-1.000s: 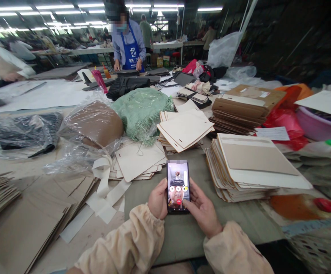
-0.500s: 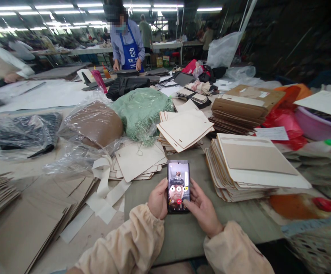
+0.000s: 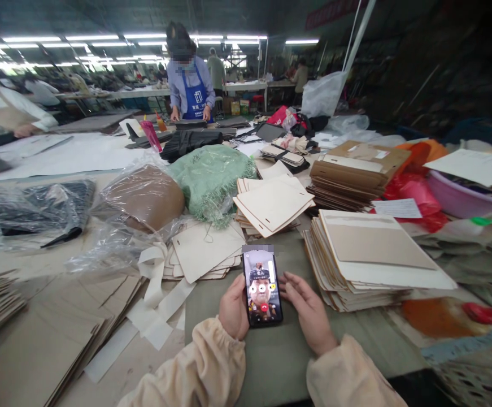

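Evidently video-calling: left hand point(image 3: 234, 312) is gripping smartphone point(image 3: 263, 289) | right hand point(image 3: 308, 312), loosely spread, is hovering alongside | tapping would need closing in

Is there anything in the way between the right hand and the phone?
Nothing visible is in the way. The right hand is just beside the smartphone; I can't tell whether a fingertip touches it. The left hand holds its other side.
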Tool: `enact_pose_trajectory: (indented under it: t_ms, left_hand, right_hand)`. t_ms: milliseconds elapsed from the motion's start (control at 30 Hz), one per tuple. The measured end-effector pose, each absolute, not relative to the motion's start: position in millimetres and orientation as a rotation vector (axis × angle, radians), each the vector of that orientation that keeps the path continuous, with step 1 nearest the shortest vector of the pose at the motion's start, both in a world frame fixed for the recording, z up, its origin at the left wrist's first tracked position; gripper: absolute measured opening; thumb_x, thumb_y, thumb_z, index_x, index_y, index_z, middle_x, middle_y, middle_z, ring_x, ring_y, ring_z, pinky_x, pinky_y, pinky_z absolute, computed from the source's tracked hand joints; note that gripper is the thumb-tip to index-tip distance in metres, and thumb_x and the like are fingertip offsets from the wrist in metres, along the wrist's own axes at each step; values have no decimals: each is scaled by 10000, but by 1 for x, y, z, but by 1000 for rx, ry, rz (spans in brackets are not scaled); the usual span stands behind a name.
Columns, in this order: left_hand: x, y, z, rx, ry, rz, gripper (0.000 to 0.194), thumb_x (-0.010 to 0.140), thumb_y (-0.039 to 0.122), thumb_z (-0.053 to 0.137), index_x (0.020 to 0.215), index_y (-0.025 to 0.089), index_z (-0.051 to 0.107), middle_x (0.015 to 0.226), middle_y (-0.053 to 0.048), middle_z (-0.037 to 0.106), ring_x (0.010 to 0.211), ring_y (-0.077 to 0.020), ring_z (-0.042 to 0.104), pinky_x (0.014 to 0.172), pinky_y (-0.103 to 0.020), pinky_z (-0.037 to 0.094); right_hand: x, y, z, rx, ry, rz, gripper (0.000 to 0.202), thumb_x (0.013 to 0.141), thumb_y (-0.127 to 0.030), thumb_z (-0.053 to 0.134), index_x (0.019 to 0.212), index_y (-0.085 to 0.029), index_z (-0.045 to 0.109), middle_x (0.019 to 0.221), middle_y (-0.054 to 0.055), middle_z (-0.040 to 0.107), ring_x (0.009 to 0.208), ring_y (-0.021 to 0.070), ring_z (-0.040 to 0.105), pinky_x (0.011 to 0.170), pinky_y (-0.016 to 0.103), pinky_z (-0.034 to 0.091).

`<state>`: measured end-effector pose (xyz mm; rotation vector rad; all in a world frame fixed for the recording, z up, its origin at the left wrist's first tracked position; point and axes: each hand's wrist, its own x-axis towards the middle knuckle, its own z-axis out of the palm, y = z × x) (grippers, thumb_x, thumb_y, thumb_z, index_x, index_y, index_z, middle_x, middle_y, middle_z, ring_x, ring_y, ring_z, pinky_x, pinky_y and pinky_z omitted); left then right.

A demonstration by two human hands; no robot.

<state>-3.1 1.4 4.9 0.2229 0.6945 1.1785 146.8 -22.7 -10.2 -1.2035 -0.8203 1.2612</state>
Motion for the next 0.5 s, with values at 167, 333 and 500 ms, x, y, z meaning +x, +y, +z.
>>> enact_pose_trajectory:
  t_ms: [167,333,500]
  left_hand:
    - [-5,2,4,222,705,1223,279,843,330,568,1005,122,660,998,-108,696,901,-241,649,896,-391,456]
    - [-6,4,-1,232,723,1270,298,804,348,622,998,129,672,998,-98,702,892,-244,652,864,-381,466]
    - [-6,4,0,244,701,1239,313,792,345,635,1006,119,672,977,-103,708,864,-240,657,820,-368,480]
  right_hand:
    - [149,11,4,-1206,-804,1205,349,737,-501,704,913,-207,643,986,65,644,890,211,614,811,380,528]
    - [143,65,24,-1194,-861,1149,380,670,-525,736,822,-196,620,857,24,619,824,180,606,769,339,525]
    - [133,117,31,-1224,-962,1132,392,627,-480,749,863,-192,630,830,3,623,758,155,608,703,292,513]
